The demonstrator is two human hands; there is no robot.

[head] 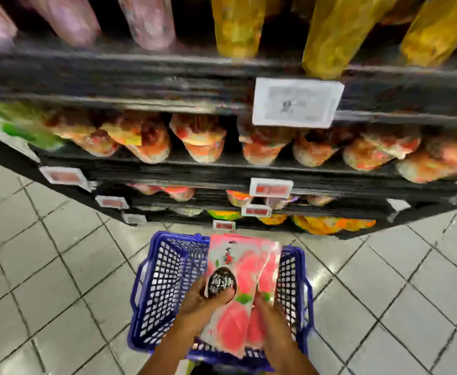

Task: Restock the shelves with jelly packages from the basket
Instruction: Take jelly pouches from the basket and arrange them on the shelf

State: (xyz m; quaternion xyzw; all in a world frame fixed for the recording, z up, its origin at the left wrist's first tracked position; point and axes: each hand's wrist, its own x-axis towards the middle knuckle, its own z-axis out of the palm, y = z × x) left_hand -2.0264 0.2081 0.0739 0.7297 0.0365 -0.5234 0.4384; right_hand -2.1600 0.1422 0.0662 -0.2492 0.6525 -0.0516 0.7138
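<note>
Grip L [203, 304] clasping pink jelly pkgs [245, 266], grip R [272, 315] holding same, over blue basket [165, 269]

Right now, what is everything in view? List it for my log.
pink bags: three, pink, top shelf left
yellow bags: three, yellow, top shelf right
red bags: several, orange-red, second shelf
lower bags: several, orange-yellow, bottom shelves
shelves: several tiers, black, across the top
tags: several, white, shelf edges
basket: one, blue, on the floor
floor: grey tiles
jelly packs: at least two, pink-white, held over the basket
left hand: grips the packs' left side
right hand: grips their right side
</note>
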